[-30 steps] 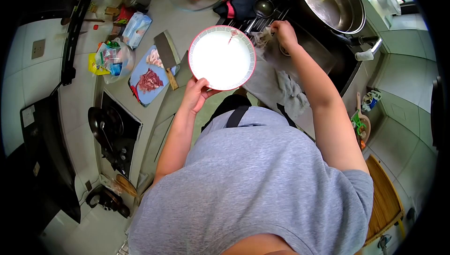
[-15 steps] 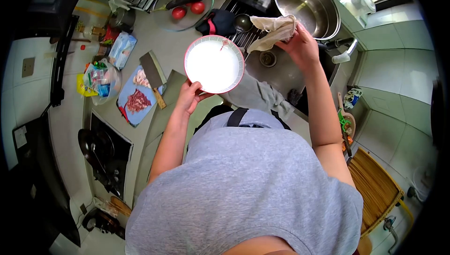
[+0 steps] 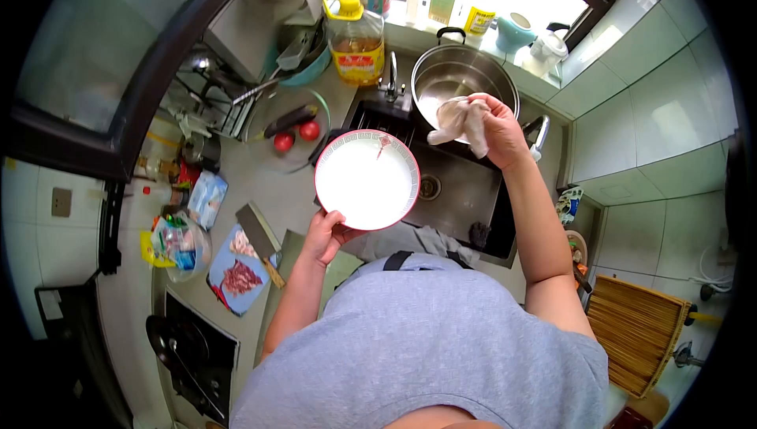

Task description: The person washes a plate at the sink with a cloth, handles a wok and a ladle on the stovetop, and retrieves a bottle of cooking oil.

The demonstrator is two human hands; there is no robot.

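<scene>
A white bowl with a red rim and a patterned band (image 3: 367, 184) is gripped at its near edge by my left hand (image 3: 325, 237), thumb over the rim. The bowl's inside faces me, over the counter beside the sink (image 3: 457, 200). Up and to the right, my right hand (image 3: 502, 131) pinches a crumpled pale cloth (image 3: 464, 121), which hangs in front of a large steel pot (image 3: 497, 74). The cloth and the bowl are apart. A grey cloth (image 3: 422, 241) lies along the sink's front edge.
Left of me, a cleaver (image 3: 258, 228) lies by a blue cutting board (image 3: 256, 287) with cut meat. A glass dish (image 3: 260, 106) holds an eggplant and two tomatoes. Behind it stands an oil jug (image 3: 356, 46). A wok (image 3: 169, 338) sits on the stove at lower left.
The view has tilted up, showing the windowsill and oil jug. My right hand has raised the cloth from over the sink to in front of the pot; the cloth is more bunched. My left hand still holds the bowl.
</scene>
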